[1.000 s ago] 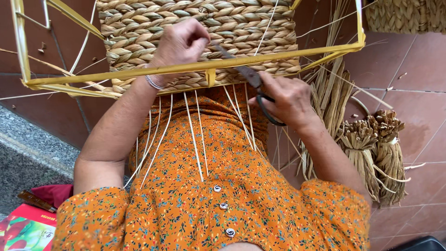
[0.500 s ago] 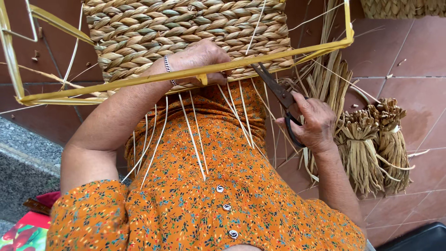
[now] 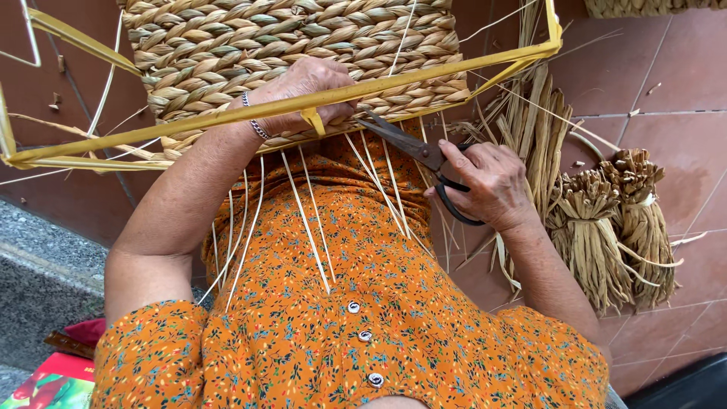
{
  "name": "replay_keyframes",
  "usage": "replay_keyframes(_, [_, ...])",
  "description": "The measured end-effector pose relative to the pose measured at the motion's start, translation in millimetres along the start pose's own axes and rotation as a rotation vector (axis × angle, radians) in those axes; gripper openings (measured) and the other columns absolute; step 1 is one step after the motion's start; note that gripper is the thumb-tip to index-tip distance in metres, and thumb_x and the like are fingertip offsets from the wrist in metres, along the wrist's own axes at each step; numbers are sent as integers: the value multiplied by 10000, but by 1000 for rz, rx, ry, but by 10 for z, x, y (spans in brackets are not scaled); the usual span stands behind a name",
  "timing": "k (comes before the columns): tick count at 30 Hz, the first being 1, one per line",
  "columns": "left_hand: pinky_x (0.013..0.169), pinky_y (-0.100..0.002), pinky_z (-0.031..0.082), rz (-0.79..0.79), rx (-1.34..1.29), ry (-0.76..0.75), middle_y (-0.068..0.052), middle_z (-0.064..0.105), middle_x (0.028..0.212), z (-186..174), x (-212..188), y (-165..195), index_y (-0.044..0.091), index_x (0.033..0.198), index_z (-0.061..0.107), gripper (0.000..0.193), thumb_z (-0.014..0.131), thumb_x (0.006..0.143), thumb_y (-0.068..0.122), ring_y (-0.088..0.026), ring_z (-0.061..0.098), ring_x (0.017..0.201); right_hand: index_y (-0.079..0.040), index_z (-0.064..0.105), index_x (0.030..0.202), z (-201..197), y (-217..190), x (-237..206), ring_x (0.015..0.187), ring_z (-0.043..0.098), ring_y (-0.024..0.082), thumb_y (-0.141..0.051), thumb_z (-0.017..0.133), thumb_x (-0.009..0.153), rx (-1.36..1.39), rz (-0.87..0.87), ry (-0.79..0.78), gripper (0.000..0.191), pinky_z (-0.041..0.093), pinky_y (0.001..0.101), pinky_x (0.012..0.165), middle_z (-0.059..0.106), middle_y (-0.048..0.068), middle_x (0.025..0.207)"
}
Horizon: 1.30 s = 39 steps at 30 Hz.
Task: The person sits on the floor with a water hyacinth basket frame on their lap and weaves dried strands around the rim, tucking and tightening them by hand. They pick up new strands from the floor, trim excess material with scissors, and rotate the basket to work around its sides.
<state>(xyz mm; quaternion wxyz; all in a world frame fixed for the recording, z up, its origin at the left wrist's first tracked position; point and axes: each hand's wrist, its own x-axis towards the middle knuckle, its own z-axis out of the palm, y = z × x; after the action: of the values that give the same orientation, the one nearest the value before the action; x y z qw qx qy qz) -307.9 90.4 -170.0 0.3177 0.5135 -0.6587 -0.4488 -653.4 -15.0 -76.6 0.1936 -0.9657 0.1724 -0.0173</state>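
A woven straw basket panel (image 3: 295,45) sits inside a yellow metal frame (image 3: 424,76) over my lap. My left hand (image 3: 307,87), with a thin bracelet at the wrist, presses on the weave just behind the frame's front bar. My right hand (image 3: 492,182) grips the black handles of dark scissors (image 3: 413,144). Their blades are slightly apart and point at the basket's lower edge, close to my left fingers. Several pale thin strands (image 3: 310,220) hang from the weave down across my orange floral dress.
Bundles of dried straw (image 3: 613,227) lie on the reddish floor tiles (image 3: 666,83) to the right, with loose stalks (image 3: 534,129) beside them. A grey stone step (image 3: 45,280) and a red and green packet (image 3: 53,382) are at lower left.
My right hand has brought the scissors left and up, from beside my lap to the basket's lower edge. My left hand slid down the weave to the frame bar.
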Motion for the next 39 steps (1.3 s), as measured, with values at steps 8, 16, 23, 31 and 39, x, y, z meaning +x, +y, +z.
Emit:
replay_keyframes(8, [661,-418,538,22,85,29,-92,613,820,36,59,42,72,928,739,100,803,851,84,-282,647,770,-106,656,1356,214,-7,202,730,622,227,-578,847,790,-67,-90,-10,762,497,392,662,572,44,807])
replay_keyframes(16, [653,-423,540,2,163,-9,-87,589,792,79,97,1,58,886,723,61,776,857,62,-271,637,746,-58,635,1354,414,46,124,641,613,205,-567,812,846,-88,-134,-10,741,501,367,597,521,29,722])
replay_keyframes(23, [675,-322,592,-183,37,50,-69,701,816,96,172,-185,46,997,671,56,679,945,28,-169,708,740,-56,628,1334,369,11,-57,627,621,212,-572,820,844,40,-47,10,736,501,372,602,558,37,712])
replay_keyframes(31, [753,-318,627,90,93,196,-76,743,919,233,658,-201,86,1063,737,163,733,928,-5,-186,731,815,-100,644,1341,-4,-153,-529,671,609,204,-558,830,808,175,337,66,727,478,374,672,575,24,726])
replay_keyframes(39, [640,-360,586,230,449,79,-85,658,808,498,1101,-2,135,956,781,71,805,899,101,-238,685,769,-78,637,1358,55,-109,-668,685,621,197,-563,837,858,-27,373,101,725,454,361,641,612,25,770])
